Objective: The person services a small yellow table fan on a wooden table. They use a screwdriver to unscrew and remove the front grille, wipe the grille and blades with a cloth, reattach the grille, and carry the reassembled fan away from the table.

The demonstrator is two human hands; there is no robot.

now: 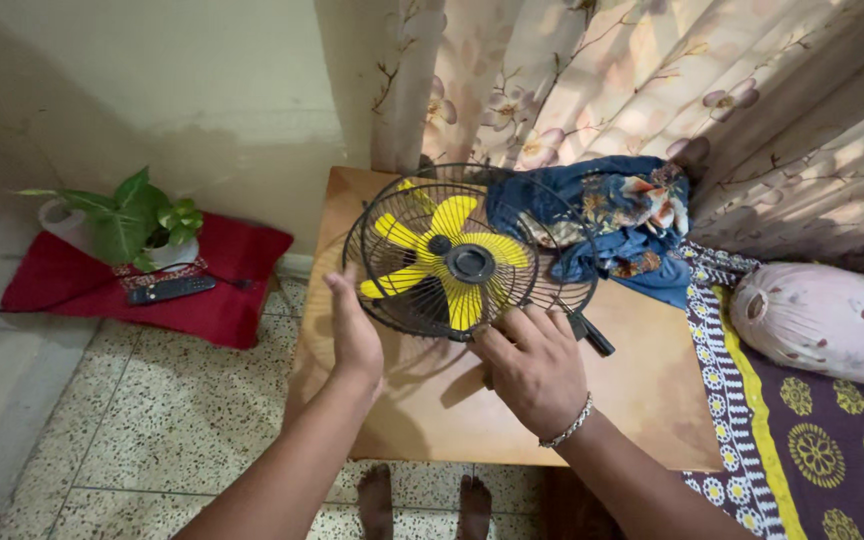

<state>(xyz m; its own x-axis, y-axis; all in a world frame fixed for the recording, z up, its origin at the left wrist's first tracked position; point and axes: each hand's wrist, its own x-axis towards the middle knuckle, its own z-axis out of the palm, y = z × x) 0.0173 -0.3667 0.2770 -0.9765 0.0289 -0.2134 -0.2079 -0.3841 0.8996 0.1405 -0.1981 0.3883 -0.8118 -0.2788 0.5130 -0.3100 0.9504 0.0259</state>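
A small table fan (449,257) with yellow blades and a black wire cage stands on a wooden table (642,400), its face tilted up toward me. My left hand (353,331) lies flat against the cage's left lower rim, fingers apart. Over on the other side, my right hand (532,366), with a bead bracelet on the wrist, grips the cage's lower right rim near the base. A second black wire guard (570,285) leans behind the fan on the right.
A blue patterned cloth (612,220) lies bunched at the table's back. Floral curtains (672,90) hang behind. A bed with a patterned cover (802,440) and a bolster pillow (822,320) is right. A potted plant (137,225) and remote (170,289) sit on a red mat at left.
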